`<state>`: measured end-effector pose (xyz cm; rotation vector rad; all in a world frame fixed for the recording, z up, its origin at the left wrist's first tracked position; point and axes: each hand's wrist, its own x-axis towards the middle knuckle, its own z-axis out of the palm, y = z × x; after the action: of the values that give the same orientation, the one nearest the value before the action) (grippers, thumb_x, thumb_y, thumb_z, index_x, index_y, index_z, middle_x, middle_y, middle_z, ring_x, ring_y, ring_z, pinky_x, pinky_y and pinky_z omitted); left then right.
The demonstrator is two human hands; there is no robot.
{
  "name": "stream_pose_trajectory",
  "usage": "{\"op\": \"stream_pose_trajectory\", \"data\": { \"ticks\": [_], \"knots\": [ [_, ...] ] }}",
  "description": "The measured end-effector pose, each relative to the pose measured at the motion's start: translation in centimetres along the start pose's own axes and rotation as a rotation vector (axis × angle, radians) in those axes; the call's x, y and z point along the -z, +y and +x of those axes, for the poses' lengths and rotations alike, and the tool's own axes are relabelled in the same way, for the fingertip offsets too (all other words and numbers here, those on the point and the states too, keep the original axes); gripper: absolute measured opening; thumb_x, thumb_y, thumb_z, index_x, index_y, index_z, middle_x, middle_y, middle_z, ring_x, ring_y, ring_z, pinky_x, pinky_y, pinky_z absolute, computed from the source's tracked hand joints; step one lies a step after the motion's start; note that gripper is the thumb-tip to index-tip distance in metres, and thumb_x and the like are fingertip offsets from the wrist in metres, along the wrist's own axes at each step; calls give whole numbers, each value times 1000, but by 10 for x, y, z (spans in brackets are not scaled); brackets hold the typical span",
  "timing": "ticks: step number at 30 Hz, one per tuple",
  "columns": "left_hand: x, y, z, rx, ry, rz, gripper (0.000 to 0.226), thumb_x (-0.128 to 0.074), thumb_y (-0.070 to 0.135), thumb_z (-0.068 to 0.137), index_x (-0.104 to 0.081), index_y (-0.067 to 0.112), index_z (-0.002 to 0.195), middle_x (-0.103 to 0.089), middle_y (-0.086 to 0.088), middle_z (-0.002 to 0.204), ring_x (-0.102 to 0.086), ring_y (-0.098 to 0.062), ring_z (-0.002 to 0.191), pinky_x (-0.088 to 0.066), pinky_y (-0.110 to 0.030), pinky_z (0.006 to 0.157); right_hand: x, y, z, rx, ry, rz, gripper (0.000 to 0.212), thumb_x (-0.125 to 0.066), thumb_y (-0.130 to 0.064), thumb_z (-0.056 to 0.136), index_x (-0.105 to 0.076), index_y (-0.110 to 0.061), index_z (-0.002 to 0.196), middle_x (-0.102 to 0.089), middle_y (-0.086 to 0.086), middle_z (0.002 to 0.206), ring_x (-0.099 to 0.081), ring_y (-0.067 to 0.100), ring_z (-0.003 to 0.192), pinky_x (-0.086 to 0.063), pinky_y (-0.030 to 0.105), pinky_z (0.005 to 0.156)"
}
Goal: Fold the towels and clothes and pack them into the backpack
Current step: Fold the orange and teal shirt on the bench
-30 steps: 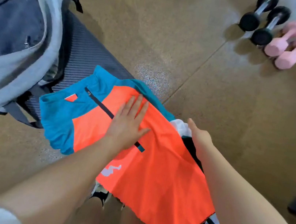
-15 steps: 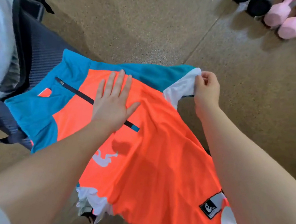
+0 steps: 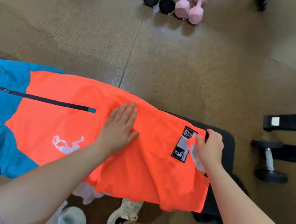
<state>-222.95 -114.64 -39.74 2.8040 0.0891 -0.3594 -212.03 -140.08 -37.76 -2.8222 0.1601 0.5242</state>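
While my left hand lies flat on the orange shirt mid-frame, my right hand pinches its hem at right; folding is underway, I judge; next, carry that hem leftward.

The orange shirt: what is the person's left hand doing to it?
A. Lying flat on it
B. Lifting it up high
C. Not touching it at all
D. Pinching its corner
A. The left hand lies flat with straight fingers on the middle of the orange shirt, while the right hand is the one pinching the edge by the black label.
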Motion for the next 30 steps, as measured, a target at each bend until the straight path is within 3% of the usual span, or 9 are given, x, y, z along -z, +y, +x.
{"op": "stream_pose_trajectory", "data": {
  "ticks": [2, 8, 13, 15, 17, 21, 24, 27, 30],
  "knots": [
    [-5, 7, 14, -73, 68, 52, 66, -36, 43, 79, -54, -1, 124, -50, -21, 134, -50, -38, 122, -24, -41, 106, 0, 10, 6, 51, 29, 66, 31, -55, -31, 85, -62, -7, 104, -56, 16, 110, -49, 30, 106, -38, 35, 85],
    [-18, 18, 53, -219, 169, 108, 62, -36, 43, 82, -58, -1, 120, -53, -23, 130, -52, -40, 118, -42, -55, 94, 5, 17, 19, 156, 64, 260, 2, -57, -14, 85, -59, -14, 86, -59, -1, 83, -52, 17, 81, -31, 26, 66],
    [-30, 14, 59, -301, 265, 65, 62, -36, 43, 86, -56, -4, 120, -56, -25, 125, -56, -41, 113, -43, -53, 96, 16, 28, 37, 261, 264, 456, 9, -48, -5, 89, -56, -8, 92, -54, 0, 82, -47, 16, 79, -28, 25, 58],
    [-29, 17, 59, -337, 336, 84, 59, -37, 41, 87, -56, -2, 121, -56, -23, 126, -55, -38, 114, -42, -52, 97, 21, 25, 42, 297, 364, 596, 14, -44, -4, 91, -55, -12, 93, -56, 1, 87, -49, 16, 83, -35, 18, 64],
    [-29, 20, 59, -318, 366, 73, 56, -37, 39, 87, -56, -2, 120, -56, -23, 126, -55, -38, 115, -41, -51, 98, 21, 26, 48, 240, 421, 672, 19, -40, -6, 93, -56, -13, 101, -60, 6, 96, -53, 18, 90, -38, 24, 73],
    [-28, 22, 61, -222, 289, 53, 70, -23, 47, 86, -52, -2, 126, -46, -24, 136, -46, -39, 125, -32, -47, 107, 12, 38, 43, 54, 292, 283, 39, -44, -36, 95, -57, -7, 118, -58, 14, 120, -50, 32, 115, -37, 35, 89],
    [-26, 23, 63, -132, 178, 133, 98, 5, 65, 68, -25, 13, 145, -25, -8, 153, -23, -24, 140, -12, -37, 116, 2, 44, 22, 74, 301, -134, 62, -55, -61, 81, -55, -12, 120, -51, 9, 124, -45, 32, 117, -38, 40, 91],
    [-24, 22, 63, -145, 107, 157, 104, 8, 73, 59, -11, 23, 148, -12, 1, 156, -10, -17, 143, -4, -34, 116, -5, 45, 24, 93, 304, -109, 39, -53, -40, 90, -55, -11, 115, -52, 14, 118, -48, 36, 112, -40, 40, 86],
    [-22, 18, 57, -206, 143, 164, 96, 2, 70, 66, -17, 22, 148, -12, -2, 156, -11, -19, 144, -5, -36, 116, 6, 45, 45, 100, 354, 91, 24, -38, -16, 95, -58, -7, 105, -59, 19, 109, -54, 39, 102, -41, 40, 76]
  ]
}}
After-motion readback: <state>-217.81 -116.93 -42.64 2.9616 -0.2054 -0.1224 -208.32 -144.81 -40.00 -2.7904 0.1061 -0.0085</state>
